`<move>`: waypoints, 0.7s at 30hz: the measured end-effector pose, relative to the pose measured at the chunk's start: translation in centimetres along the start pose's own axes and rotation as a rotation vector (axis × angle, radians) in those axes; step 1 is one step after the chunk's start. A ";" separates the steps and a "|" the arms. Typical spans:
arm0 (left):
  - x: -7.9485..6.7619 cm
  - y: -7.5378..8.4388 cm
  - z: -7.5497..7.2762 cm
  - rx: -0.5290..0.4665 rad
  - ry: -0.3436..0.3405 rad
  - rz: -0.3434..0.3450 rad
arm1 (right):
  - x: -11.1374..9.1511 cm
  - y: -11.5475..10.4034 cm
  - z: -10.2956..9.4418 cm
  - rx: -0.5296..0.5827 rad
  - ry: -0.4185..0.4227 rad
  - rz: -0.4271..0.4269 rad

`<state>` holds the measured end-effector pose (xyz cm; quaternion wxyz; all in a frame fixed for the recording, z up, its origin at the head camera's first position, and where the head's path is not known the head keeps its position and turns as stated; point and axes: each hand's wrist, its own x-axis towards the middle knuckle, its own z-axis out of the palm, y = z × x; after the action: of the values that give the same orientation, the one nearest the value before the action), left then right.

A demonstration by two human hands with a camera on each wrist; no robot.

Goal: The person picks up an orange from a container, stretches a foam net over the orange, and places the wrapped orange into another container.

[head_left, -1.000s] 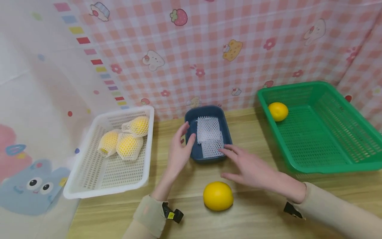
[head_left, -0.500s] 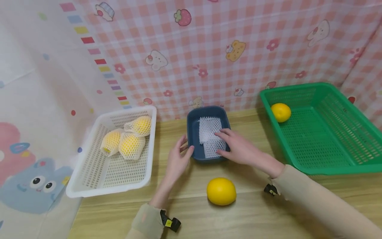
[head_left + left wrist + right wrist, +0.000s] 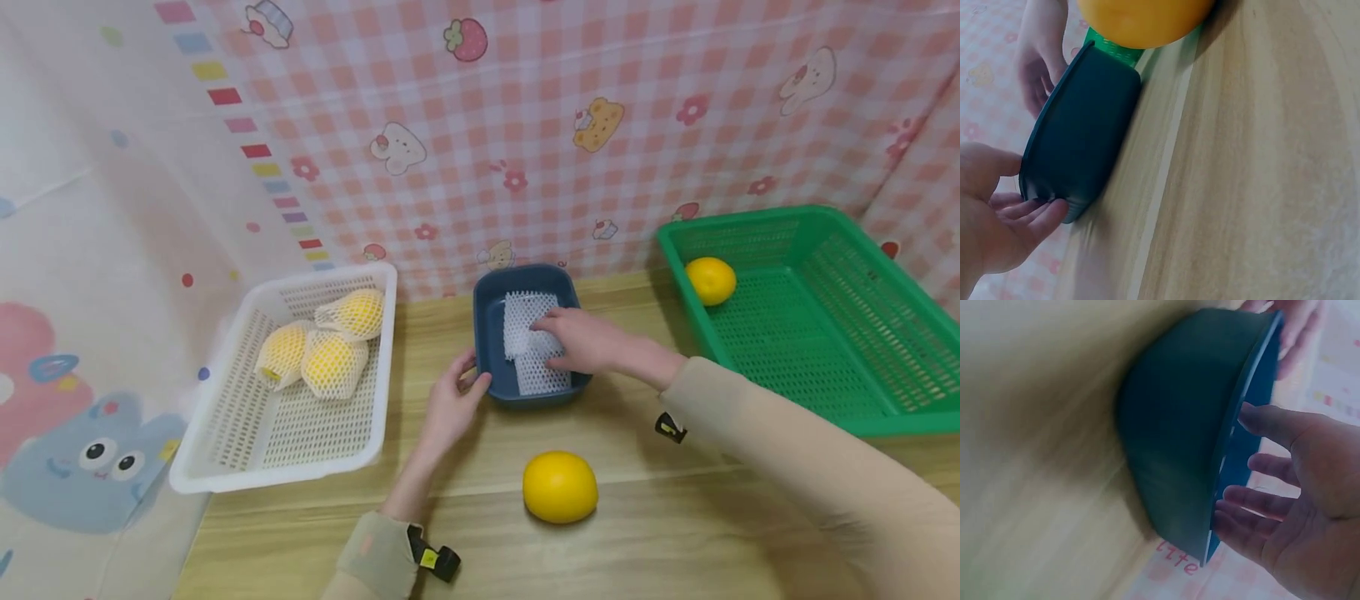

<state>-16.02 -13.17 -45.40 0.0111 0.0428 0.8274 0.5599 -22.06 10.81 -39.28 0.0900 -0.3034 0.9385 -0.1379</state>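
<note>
My left hand (image 3: 453,403) rests at the left side of a dark blue box (image 3: 489,333), its fingers and thumb touching the wall and rim near the front corner. Inside the box lie flat white foam net sleeves (image 3: 517,321), partly overlapping. Over them reaches my right hand (image 3: 588,340), fingers slightly bent and spread; nothing is visibly gripped, though the fingertips hide part of the sleeves. In the right wrist view, the right fingers (image 3: 1260,506) dip past the rim. A round yellow fruit (image 3: 560,487) sits on the table in front of the box.
To the left stands a white basket (image 3: 381,400) holding several yellow fruits in net sleeves (image 3: 330,367). On the right, a green basket (image 3: 795,350) contains one bare yellow fruit (image 3: 710,281). A checked cloth (image 3: 480,108) hangs behind the wooden table (image 3: 465,533).
My right hand has moved up and left from the box's right edge to above the sleeves. My left hand has dropped to the box's front left corner and now touches it.
</note>
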 end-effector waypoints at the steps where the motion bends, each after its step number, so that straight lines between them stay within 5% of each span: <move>1: 0.0 0.0 0.0 -0.006 -0.004 0.000 | 0.4 0.1 -0.1 -0.014 -0.017 -0.008; 21: -0.1 -0.3 0.3 -0.068 -0.008 -0.006 | 4.1 0.7 -0.6 -0.171 -0.238 0.002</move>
<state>-15.96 -13.04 -45.80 0.0174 0.0419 0.8080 0.5875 -25.91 9.03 -39.31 0.1745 -0.3233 0.9299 -0.0206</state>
